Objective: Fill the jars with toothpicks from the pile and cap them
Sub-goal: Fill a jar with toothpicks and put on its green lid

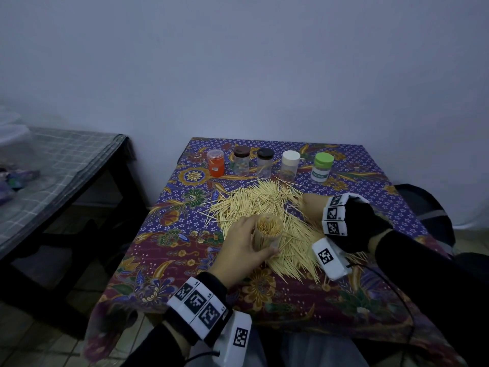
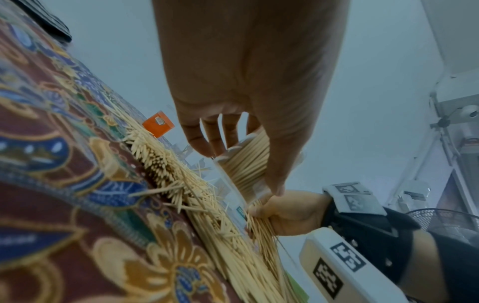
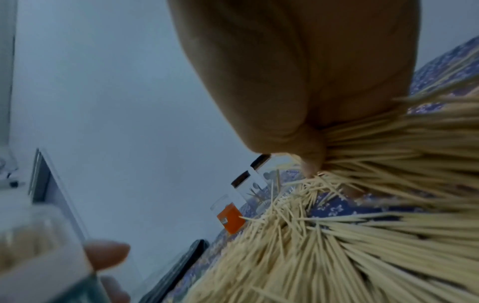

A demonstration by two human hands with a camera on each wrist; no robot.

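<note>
Steadying a light, slick clear jar [image 1: 266, 232] packed with toothpicks, the left hand [image 1: 244, 243] wraps its wall while the right hand [image 2: 287, 212] pinches a loose, springy bundle [image 2: 261, 235] from the pile [image 1: 260, 205].

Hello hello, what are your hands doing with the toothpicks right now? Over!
Left hand grips open jar, packed with toothpicks. Right hand grabs a bunch from the pile. Five capped jars at back; nothing in the way.
</note>
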